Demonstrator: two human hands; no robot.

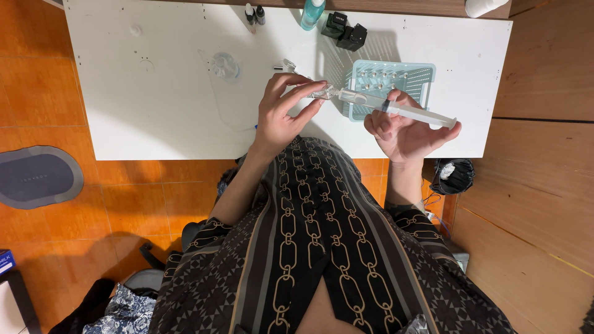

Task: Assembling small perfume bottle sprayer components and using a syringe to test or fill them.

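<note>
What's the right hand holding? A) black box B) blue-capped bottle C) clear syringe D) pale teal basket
C: the right hand grips the clear syringe by its barrel, with its tip meeting a small clear vial pinched in the left hand, above the pale teal basket on the white table.

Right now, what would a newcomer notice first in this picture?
First, the two hands meeting above the white table: the left hand pinches a small glass vial, and the right hand holds a clear syringe pointed into it. Just behind them sits a pale teal basket with more vials.
</note>
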